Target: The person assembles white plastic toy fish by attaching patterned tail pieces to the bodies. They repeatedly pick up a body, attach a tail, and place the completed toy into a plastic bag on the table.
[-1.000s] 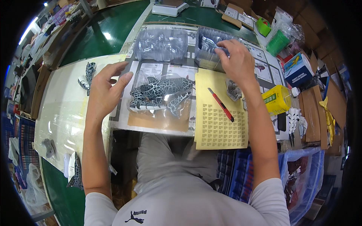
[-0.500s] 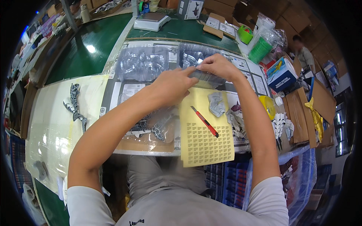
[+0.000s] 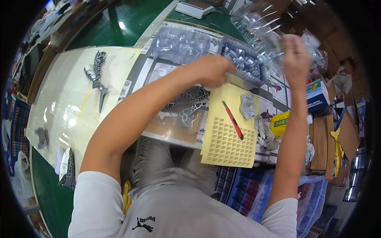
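My right hand (image 3: 296, 59) is raised at the right, its fingers closed on a clear plastic tray (image 3: 258, 29) that is smeared by motion. My left hand (image 3: 216, 70) hovers at the near left edge of a stack of clear plastic trays (image 3: 243, 59); its fingertips are blurred, so whether they grip the stack does not show. Another clear plastic stack (image 3: 180, 43) lies to its left. Below the left hand are yellow label sheets (image 3: 228, 146), with a red utility knife (image 3: 233, 121) and a crumpled grey wad (image 3: 248, 106) on top.
Black-and-white patterned parts (image 3: 192, 115) lie under clear plastic beside the sheets. A similar jointed toy figure (image 3: 98, 77) rests on the pale board (image 3: 67, 111) at left. A white scale (image 3: 194, 10) stands at the back. Boxes (image 3: 317, 95) and a gold fish figure (image 3: 337, 150) are at right.
My right hand has moved up and right from the tray stack, lifting a clear tray away. The left hand has drawn apart from it, staying near the stack. My view has turned slightly.
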A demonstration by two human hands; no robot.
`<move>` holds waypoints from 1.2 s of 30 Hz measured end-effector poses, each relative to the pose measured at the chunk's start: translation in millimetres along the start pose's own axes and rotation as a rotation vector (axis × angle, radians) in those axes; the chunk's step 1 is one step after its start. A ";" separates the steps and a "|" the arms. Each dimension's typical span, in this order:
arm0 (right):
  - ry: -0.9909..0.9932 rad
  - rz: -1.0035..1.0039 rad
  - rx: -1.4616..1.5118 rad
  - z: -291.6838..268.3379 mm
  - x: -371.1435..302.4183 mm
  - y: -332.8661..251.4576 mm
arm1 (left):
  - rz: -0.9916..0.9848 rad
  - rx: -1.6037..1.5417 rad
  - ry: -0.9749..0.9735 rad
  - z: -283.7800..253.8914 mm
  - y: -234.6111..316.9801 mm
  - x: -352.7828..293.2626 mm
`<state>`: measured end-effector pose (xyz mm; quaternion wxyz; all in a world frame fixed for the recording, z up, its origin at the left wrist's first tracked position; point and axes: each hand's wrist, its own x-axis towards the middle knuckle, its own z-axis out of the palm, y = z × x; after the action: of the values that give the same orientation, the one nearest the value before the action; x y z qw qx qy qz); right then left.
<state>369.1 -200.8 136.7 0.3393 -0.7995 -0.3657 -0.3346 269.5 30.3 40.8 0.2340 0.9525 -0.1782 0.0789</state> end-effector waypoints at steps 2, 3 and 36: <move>0.016 0.136 0.254 -29.7 13.0 -26.7 | -0.234 -0.298 0.160 -29.0 -11.4 -14.7; -0.090 0.287 0.448 -41.6 12.6 -38.7 | -0.256 -0.594 0.312 -44.4 -17.5 -30.9; -0.430 0.249 0.366 41.0 -114.1 -116.7 | -1.220 0.812 0.250 -251.2 -165.3 -535.7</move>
<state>228.1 -150.7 59.7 0.4310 -0.8162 -0.3825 -0.0419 -180.2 448.1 67.1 -0.1156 0.8777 0.4535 0.1026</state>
